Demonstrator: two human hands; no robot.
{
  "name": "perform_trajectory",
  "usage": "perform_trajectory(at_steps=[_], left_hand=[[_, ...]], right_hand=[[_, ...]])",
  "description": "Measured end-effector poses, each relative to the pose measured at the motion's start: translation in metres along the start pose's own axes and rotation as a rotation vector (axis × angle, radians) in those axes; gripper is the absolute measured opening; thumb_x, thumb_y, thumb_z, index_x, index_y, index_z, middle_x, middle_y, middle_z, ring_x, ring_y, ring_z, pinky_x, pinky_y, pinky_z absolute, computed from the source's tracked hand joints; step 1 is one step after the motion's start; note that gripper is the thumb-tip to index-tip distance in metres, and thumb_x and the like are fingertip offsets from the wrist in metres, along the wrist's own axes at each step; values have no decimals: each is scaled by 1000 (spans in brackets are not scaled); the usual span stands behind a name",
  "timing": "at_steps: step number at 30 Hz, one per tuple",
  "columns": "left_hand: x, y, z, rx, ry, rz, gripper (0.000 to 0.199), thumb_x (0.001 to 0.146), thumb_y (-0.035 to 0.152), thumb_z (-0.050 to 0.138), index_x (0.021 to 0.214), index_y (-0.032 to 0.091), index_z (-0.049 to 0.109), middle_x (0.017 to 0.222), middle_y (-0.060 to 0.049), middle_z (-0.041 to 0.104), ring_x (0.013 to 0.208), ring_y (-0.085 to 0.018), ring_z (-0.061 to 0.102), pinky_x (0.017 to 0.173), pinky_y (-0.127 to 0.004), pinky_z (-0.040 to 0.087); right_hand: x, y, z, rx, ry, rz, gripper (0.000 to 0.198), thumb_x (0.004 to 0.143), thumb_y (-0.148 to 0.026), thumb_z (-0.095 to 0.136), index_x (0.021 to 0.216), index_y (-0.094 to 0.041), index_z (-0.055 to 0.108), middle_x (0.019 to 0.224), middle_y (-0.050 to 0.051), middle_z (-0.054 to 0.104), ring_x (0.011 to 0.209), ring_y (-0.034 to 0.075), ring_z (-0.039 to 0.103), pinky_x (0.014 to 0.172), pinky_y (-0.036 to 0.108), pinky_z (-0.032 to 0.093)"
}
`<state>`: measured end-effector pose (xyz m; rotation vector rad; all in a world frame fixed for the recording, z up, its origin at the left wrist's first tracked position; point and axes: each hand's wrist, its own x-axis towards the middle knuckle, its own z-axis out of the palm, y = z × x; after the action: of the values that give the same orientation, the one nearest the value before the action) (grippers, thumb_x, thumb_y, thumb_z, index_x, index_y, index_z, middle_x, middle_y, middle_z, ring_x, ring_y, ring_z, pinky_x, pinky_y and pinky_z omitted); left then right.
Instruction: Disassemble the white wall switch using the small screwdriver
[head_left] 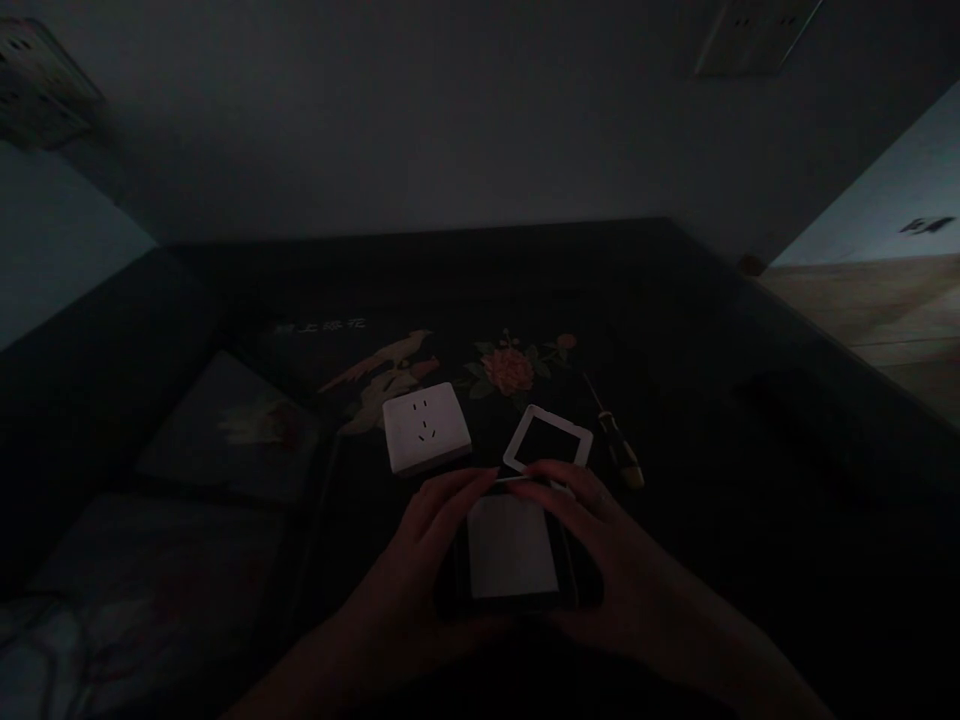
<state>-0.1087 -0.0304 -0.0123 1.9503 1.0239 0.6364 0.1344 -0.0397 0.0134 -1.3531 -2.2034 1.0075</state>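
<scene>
Between both hands, low in the middle of the view, is a square block with a pale flat face [513, 546] and dark edges; the dim light hides its exact kind. My left hand [435, 535] curls around its left side, fingertips at the far edge. My right hand [607, 540] wraps the right side, its fingers meeting the left ones at the top. Beyond the left fingers lies a white wall socket [426, 428], face up. A white square frame [512, 455] with an open middle lies just past the right fingers. Right of it rests a screwdriver [621, 450] with a dark and yellow handle.
Everything lies on a dark tabletop [675, 340] printed with birds and a flower [508, 371]. A pale wall [420, 120] stands behind, with wall outlets [756, 35] at upper right and further outlets [37, 80] at upper left. The scene is very dark.
</scene>
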Motion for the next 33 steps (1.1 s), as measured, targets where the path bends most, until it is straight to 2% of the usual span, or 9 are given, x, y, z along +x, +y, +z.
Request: perform_trajectory(at_steps=[4,12,19,21,22,24,27,29,33], left_hand=[[1,-2,2,102,-30,19,101,71,31,84,152,44,25,153,-10,37,139,-40,39,111,-61,40],[2,-2,9,167,79,-27,73,80,33,76,145,36,43,143,-11,46,132,-39,45,108,-59,43],[3,-5,12,321,93,45,72,81,22,70,145,32,37,139,-11,46,129,-34,46,105,-55,48],[3,-5,13,349,100,71,71,82,24,70,145,30,37,138,-12,47,128,-34,46,103,-55,49],[3,-6,13,359,106,81,70,82,25,70,144,30,37,137,-12,47,127,-35,47,102,-56,50],[3,-6,14,376,115,91,69,83,23,68,144,29,37,137,-13,46,127,-35,46,100,-57,50],[2,-5,17,395,117,107,64,86,20,64,144,28,38,140,-13,43,129,-35,43,102,-59,47],[2,-5,20,408,105,138,60,87,20,63,142,28,40,141,-13,42,132,-35,39,105,-58,45],[1,-5,22,439,96,207,56,89,20,61,141,26,41,143,-13,43,134,-34,37,107,-55,44]], right_hand=[[6,-3,8,-57,-4,-14,81,70,-12,72,145,-20,44,153,16,40,144,30,36,115,48,39],[11,-4,21,-79,-6,-6,83,69,-15,75,145,-9,43,153,22,42,143,33,39,115,51,38],[13,0,24,-120,-37,-20,93,65,-21,85,146,-5,42,154,24,42,142,34,41,114,50,40],[7,-4,13,-113,36,-70,80,73,-27,82,143,-9,48,153,21,45,141,32,44,112,48,43],[4,-7,6,-105,114,-99,64,80,-28,75,139,-13,53,151,19,49,138,29,48,109,45,46],[-1,-10,-13,-86,351,-151,33,93,-16,51,122,-20,65,136,11,63,123,20,61,100,36,52],[0,-3,-42,-130,577,-176,35,85,-7,39,73,-22,67,88,3,74,82,14,71,74,26,54],[8,14,-56,-188,639,-96,27,71,-7,38,52,-22,51,54,-2,57,53,11,58,55,23,45],[23,57,-65,-235,700,44,20,62,-11,35,47,-24,37,41,-4,37,39,11,41,43,24,30]])
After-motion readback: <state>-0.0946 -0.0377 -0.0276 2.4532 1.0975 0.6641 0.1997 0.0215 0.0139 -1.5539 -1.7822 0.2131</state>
